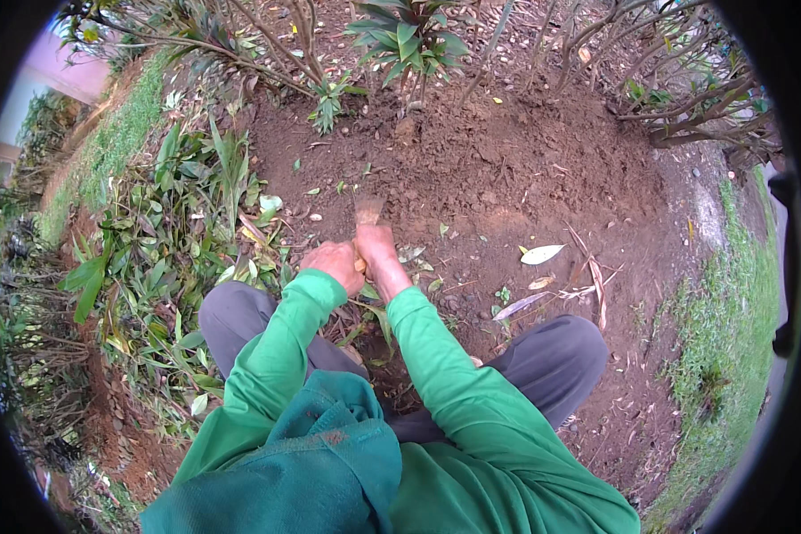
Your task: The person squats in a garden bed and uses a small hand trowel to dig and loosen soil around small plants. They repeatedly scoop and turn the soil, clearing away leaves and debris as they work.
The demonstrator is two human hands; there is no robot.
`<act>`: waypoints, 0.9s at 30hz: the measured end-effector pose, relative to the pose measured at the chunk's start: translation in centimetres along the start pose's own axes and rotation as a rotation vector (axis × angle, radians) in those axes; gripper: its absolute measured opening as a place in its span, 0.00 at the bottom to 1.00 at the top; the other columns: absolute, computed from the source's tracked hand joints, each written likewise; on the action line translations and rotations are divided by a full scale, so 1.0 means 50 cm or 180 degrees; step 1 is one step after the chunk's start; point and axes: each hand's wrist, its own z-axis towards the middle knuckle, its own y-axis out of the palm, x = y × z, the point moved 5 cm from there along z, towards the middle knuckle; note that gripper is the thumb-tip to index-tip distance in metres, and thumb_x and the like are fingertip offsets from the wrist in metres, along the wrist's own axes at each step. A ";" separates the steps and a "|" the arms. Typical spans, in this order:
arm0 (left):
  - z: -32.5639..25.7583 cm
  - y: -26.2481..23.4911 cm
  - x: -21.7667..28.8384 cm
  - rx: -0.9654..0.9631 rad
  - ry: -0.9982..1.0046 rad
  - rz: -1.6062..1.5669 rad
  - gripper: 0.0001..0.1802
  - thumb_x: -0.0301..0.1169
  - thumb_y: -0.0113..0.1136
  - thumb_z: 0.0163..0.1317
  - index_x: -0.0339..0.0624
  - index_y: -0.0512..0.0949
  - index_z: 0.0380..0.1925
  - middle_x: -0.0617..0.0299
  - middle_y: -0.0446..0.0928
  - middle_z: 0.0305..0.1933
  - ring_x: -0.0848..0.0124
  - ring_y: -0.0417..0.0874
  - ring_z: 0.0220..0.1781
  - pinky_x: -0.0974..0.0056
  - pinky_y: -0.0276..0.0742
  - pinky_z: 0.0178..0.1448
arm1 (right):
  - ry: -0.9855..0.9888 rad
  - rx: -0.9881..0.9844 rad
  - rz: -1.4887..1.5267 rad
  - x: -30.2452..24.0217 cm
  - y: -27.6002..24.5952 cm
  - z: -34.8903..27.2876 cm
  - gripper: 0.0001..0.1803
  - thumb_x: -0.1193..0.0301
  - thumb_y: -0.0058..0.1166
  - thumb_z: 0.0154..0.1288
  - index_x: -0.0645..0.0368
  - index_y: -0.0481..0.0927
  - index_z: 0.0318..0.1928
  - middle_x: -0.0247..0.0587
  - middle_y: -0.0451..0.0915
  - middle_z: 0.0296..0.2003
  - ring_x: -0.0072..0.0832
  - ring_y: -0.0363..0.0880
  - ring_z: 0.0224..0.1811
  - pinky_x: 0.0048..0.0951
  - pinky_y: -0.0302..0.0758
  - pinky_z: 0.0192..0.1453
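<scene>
Both my hands are closed around the wooden handle of a short digging tool (369, 211), one close behind the other. My right hand (376, 247) is in front, nearer the blade. My left hand (332, 264) grips the rear of the handle, beside the right wrist. The blade points away from me, looks flat and soil-coloured, and is smeared by motion; its exact kind is unclear. It is over brown soil (329, 173), and I cannot tell whether it touches the ground. Most of the handle is hidden inside my fingers.
A heap of green leaves and cut stems (182, 231) lies on the left. Ahead stand a leafy plant (409, 40) and woody shrubs (712, 107). A pale fallen leaf (542, 254) and dry leaf strips (596, 285) lie right of my hands. Grass (721, 329) borders the right side.
</scene>
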 end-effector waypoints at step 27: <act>0.073 0.205 -0.195 -0.0400 0.0327 0.0543 0.44 0.26 0.53 0.40 0.28 0.53 0.63 0.38 0.77 0.37 0.47 0.79 0.43 0.50 0.75 0.48 | -0.0045 0.0511 0.0750 0.160 0.157 0.037 0.17 0.67 0.46 0.52 0.74 0.77 0.26 0.68 0.77 0.26 0.57 0.78 0.34 0.48 0.69 0.39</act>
